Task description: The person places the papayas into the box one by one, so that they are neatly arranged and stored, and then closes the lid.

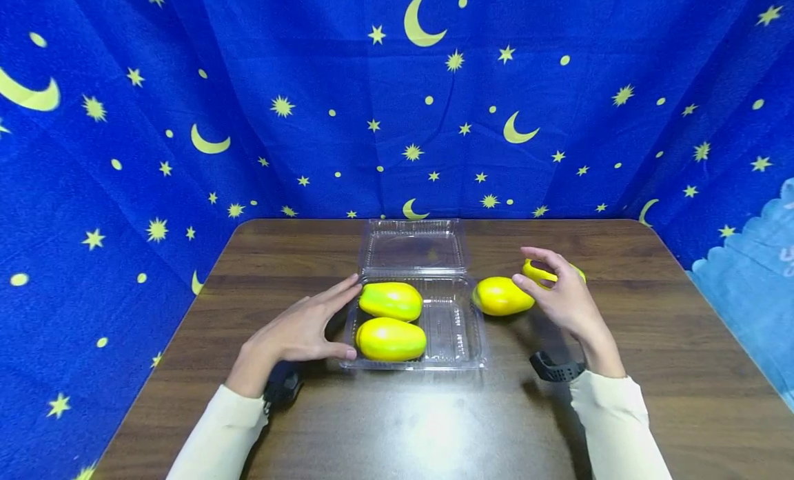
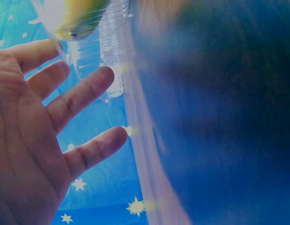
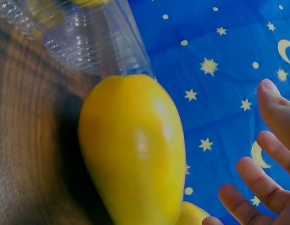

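A clear plastic clamshell box (image 1: 448, 328) lies with its lid (image 1: 412, 249) folded back. In its left half sit two oblong yellow-green fruits, the far one (image 1: 391, 301) and the near one (image 1: 391, 339). My left hand (image 1: 304, 325) spans the box's left side, fingers and thumb spread, fingertips right at the rim. Two more yellow fruits lie on the table right of the box: one (image 1: 502, 296) close to its edge, the other (image 1: 538, 272) partly hidden behind my right hand (image 1: 561, 294). That hand hovers by these fruits, thumb and fingers apart, holding nothing.
The brown wooden table (image 1: 310, 425) extends around the box. A blue cloth (image 1: 347, 73) with yellow moons and stars hangs behind and at the sides. A light blue cloth (image 1: 753, 280) shows at the right. Dark bands are on both wrists.
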Demonstrator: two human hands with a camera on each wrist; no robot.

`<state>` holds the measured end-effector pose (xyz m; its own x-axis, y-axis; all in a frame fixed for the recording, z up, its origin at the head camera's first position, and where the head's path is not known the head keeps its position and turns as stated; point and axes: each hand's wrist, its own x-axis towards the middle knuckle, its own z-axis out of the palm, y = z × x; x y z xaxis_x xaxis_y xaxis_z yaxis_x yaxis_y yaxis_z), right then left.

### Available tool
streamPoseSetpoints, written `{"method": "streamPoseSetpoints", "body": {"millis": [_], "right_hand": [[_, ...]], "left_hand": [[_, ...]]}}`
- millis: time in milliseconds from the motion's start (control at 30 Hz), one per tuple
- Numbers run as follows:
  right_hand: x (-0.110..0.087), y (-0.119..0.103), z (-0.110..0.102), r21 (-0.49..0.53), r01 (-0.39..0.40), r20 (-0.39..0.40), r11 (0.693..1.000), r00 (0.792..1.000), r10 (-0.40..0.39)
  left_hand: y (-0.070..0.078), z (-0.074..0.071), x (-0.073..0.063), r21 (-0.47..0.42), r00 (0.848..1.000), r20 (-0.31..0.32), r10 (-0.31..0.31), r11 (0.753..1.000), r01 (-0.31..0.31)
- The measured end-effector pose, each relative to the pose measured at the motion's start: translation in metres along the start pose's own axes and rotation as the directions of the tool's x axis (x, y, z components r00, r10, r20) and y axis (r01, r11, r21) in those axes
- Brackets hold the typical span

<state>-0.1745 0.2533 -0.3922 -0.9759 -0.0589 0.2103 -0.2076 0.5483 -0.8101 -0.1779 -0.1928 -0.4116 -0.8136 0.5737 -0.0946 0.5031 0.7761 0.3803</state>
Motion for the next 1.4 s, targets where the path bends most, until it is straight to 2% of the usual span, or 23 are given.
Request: {"method": "streamPoseSetpoints", "body": {"millis": [267,567,900,1400], "right_hand": [[-0.001,0.013,0.003,-0.023,-0.082,0.062,0.996,0.995,0.083],[-0.002,0.029,0.010,-0.134,-0.033,0.056,0.991,0.998,0.041],[0.001,0.030,0.016,-0.141,0.012,0.117,0.990,0.993,0.005],[0.001,0.028,0.020,-0.233,-0.027,0.176,0.972,0.982,0.069]], "left_hand": [[-0.001,0.000,-0.001,0.005,1.000,0.005,-0.004,1.000,0.004],[-0.001,0.002,0.000,0.012,1.000,-0.003,0.012,1.000,-0.012],[0.000,0.001,-0.001,0.001,1.000,-0.001,0.001,1.000,-0.001],[0.001,0.001,0.002,-0.006,1.000,0.003,-0.014,1.000,0.014]]}}
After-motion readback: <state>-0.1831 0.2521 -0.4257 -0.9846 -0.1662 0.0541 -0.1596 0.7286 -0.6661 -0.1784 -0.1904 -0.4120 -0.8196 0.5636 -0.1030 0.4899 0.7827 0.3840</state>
